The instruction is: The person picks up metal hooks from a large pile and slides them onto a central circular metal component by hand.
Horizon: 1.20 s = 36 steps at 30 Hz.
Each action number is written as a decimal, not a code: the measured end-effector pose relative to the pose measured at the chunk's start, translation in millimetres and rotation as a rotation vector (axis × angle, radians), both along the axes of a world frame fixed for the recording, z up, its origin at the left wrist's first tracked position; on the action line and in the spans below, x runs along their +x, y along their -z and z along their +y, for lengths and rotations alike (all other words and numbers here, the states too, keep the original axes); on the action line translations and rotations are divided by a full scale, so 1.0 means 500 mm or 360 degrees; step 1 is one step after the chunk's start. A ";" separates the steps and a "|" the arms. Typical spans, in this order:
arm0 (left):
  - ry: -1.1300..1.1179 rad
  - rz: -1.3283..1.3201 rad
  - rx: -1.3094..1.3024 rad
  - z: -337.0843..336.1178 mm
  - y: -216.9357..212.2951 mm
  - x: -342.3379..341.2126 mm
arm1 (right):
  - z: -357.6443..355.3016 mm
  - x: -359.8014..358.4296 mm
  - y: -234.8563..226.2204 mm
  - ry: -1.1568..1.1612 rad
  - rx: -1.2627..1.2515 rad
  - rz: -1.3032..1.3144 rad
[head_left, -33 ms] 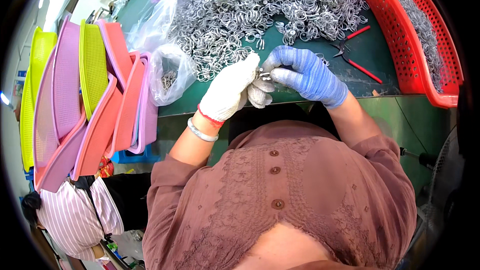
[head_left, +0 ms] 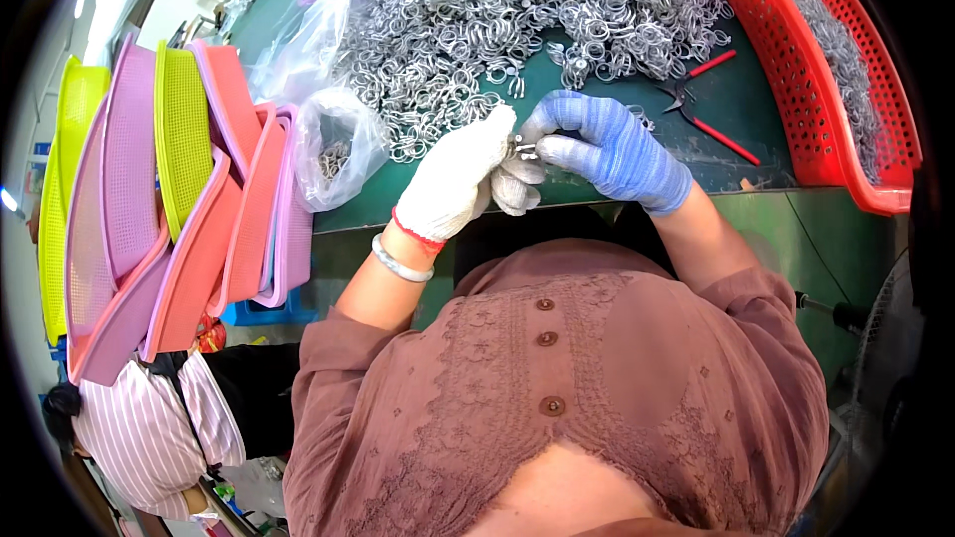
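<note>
A long dark-green worktable (head_left: 738,94) stretches away in front of the person, and beyond its left end leans a tall stack of perforated plastic baskets (head_left: 182,139) in lime, lilac and coral. A broad, loose heap of grey metal rings (head_left: 557,10) covers much of the tabletop; to its right I see a red perforated plastic basket (head_left: 791,70), holding more grey pieces. A clear plastic bag (head_left: 363,129) sits just left of the heap. The left hand (head_left: 460,174), in a white knitted glove, and the right hand (head_left: 609,147), in a blue one, meet near the table's front edge, fingers pinched on a small grey metal piece (head_left: 525,148), partly hidden between them. Red-handled pliers (head_left: 682,96) lie spread beyond the blue glove.
</note>
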<state>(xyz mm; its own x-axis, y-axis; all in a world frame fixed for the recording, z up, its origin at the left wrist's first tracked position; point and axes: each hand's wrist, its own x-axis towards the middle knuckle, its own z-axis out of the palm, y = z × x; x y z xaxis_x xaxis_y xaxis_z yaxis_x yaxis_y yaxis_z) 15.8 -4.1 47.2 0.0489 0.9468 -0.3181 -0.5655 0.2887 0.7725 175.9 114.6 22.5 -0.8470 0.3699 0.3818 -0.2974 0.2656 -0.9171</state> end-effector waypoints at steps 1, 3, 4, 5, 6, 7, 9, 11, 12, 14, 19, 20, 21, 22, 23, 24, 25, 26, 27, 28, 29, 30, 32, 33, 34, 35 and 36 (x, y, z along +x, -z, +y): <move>-0.0020 0.0068 -0.0041 0.002 -0.006 0.002 | 0.001 -0.001 0.002 0.0004 -0.0007 0.0001; -0.0075 0.0137 -0.0076 0.003 -0.005 0.005 | 0.000 -0.002 0.003 0.0017 -0.0077 -0.0041; -0.0070 0.0131 -0.0078 0.006 -0.001 0.004 | 0.000 -0.002 0.003 0.0024 -0.0141 -0.0072; -0.0077 0.0058 -0.0043 0.008 0.004 0.004 | 0.000 0.000 0.001 0.0029 -0.0144 -0.0078; -0.0086 -0.0014 -0.0006 0.010 0.009 0.003 | -0.001 0.001 -0.001 0.0014 -0.0258 -0.0123; -0.0084 -0.0019 -0.0006 0.011 0.014 0.003 | -0.001 0.001 -0.003 0.0001 -0.0373 -0.0167; -0.0216 -0.0011 0.0064 0.012 0.022 0.003 | 0.003 0.001 -0.001 -0.0004 -0.0383 -0.0128; -0.0212 0.0024 0.0099 0.017 0.022 0.001 | 0.004 0.002 0.002 -0.0005 -0.0393 -0.0087; -0.0221 0.0061 0.0137 0.018 0.024 -0.002 | 0.003 0.000 0.006 0.0005 -0.0457 -0.0073; -0.0159 0.0029 0.0180 0.015 0.036 -0.017 | 0.003 -0.001 0.008 0.0017 -0.0522 -0.0065; -0.0218 0.0225 0.0236 0.011 0.040 -0.029 | 0.014 0.004 0.002 -0.0026 -0.0633 -0.0287; -0.0220 0.0322 0.0246 0.014 0.034 -0.027 | 0.014 0.004 0.004 -0.0024 -0.0632 -0.0291; -0.0241 0.0348 0.0313 0.009 0.014 -0.016 | 0.013 0.002 0.005 0.0001 -0.0584 -0.0266; -0.0241 0.0346 0.0313 0.006 0.010 -0.015 | 0.012 0.000 0.006 0.0025 -0.0535 -0.0241; -0.0188 0.0676 0.0364 0.004 0.008 -0.017 | 0.011 -0.002 0.005 0.0025 -0.0535 -0.0243; -0.0132 0.1002 0.0410 0.001 0.007 -0.018 | 0.010 -0.003 0.005 0.0038 -0.0479 -0.0214; -0.0148 0.1125 0.0388 -0.002 0.002 -0.013 | 0.008 -0.005 0.006 0.0051 -0.0422 -0.0186; -0.0148 0.1120 0.0384 -0.001 0.001 -0.010 | 0.007 -0.008 0.010 0.0051 -0.0425 -0.0191; -0.0144 0.1193 0.0346 0.000 -0.001 -0.007 | 0.006 -0.010 0.014 0.0057 -0.0429 -0.0160; -0.0139 0.1266 0.0308 0.002 -0.004 -0.003 | 0.005 -0.012 0.017 0.0063 -0.0433 -0.0129; -0.0089 0.1456 0.0274 0.006 -0.014 0.002 | 0.005 -0.011 0.016 0.0064 -0.0434 -0.0134; -0.0095 0.1454 0.0271 0.004 -0.008 0.003 | 0.004 -0.011 0.010 0.0066 -0.0411 -0.0158; -0.0221 0.1413 0.0407 0.000 0.010 0.004 | 0.005 -0.010 0.004 0.0064 -0.0386 -0.0185; -0.0221 0.1410 0.0406 0.002 0.010 0.005 | 0.007 -0.008 0.003 0.0066 -0.0379 -0.0222; -0.0201 0.1494 0.0424 0.005 0.008 0.006 | 0.008 -0.006 0.002 0.0068 -0.0371 -0.0259; -0.0182 0.1579 0.0442 0.007 0.006 0.007 | 0.008 -0.005 -0.002 0.0068 -0.0371 -0.0262; -0.0180 0.1577 0.0442 0.008 0.002 0.008 | 0.007 -0.004 -0.006 0.0063 -0.0430 -0.0319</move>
